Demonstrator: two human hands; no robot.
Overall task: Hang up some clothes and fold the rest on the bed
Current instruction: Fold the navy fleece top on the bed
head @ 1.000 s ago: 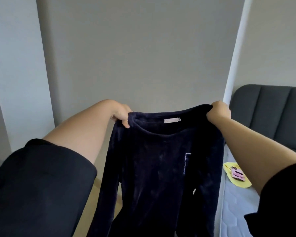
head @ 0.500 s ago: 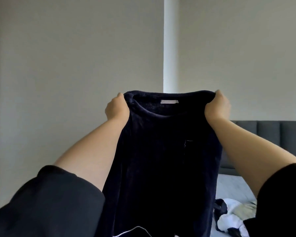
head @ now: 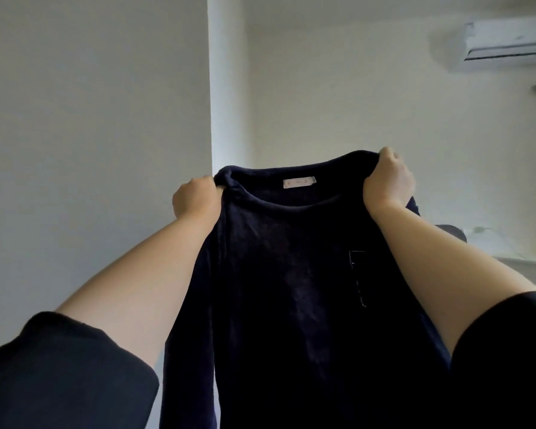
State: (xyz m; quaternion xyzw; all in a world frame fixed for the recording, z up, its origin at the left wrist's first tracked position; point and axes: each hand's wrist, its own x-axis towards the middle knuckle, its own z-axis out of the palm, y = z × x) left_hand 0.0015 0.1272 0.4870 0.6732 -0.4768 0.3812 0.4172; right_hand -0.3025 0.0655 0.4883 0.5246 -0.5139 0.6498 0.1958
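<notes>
A dark navy long-sleeved top (head: pixel 291 289) of soft, fleecy fabric hangs upright in the air, front spread flat and facing the camera. It has a round neckline with a small pale label (head: pixel 299 183) inside the collar. Its right shoulder sits higher than the left. A stitched chest pocket (head: pixel 357 278) shows on its right side.
</notes>
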